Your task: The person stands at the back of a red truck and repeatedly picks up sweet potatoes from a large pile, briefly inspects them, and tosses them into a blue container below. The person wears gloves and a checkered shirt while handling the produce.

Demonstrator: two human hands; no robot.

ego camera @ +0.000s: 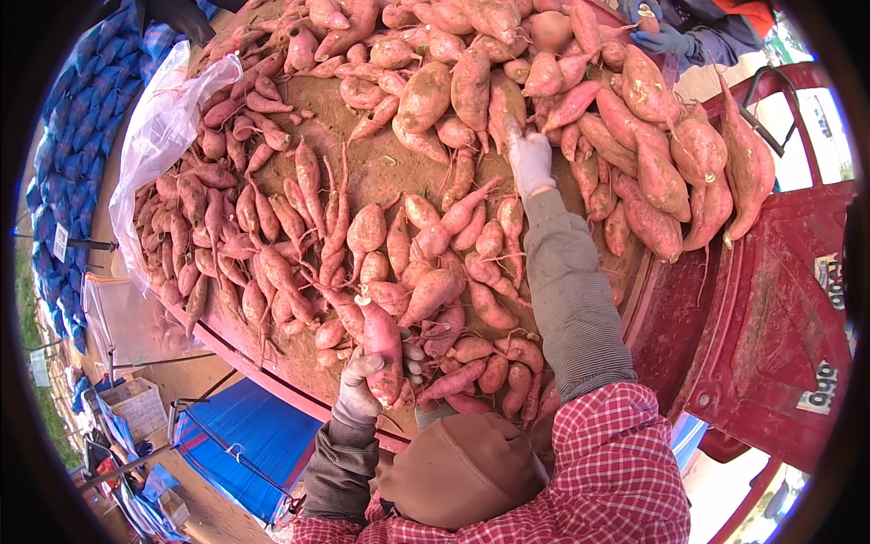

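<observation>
In my gloved left hand (359,389) is a thick pink sweet potato (383,350), held upright with its pale cut end up. Grey gloved fingertips show on its far side. My gloved right hand (531,160) reaches forward and touches the lower end of a soil-coated sweet potato (506,102) in the far pile. Its fingers are partly hidden, so I cannot tell whether they grip it. Many smaller sweet potatoes (272,272) lie loose on the soil-covered truck bed (326,112) at the left, and larger ones (652,183) are heaped at the right.
A brown cap (462,469) covers part of the near edge. At the top right, a co-worker's blue-gloved hands (663,39) hold a sweet potato. Clear plastic (153,136) hangs over the left side. Blue bags (75,149) are stacked beyond, and a red truck panel (768,326) bears writing.
</observation>
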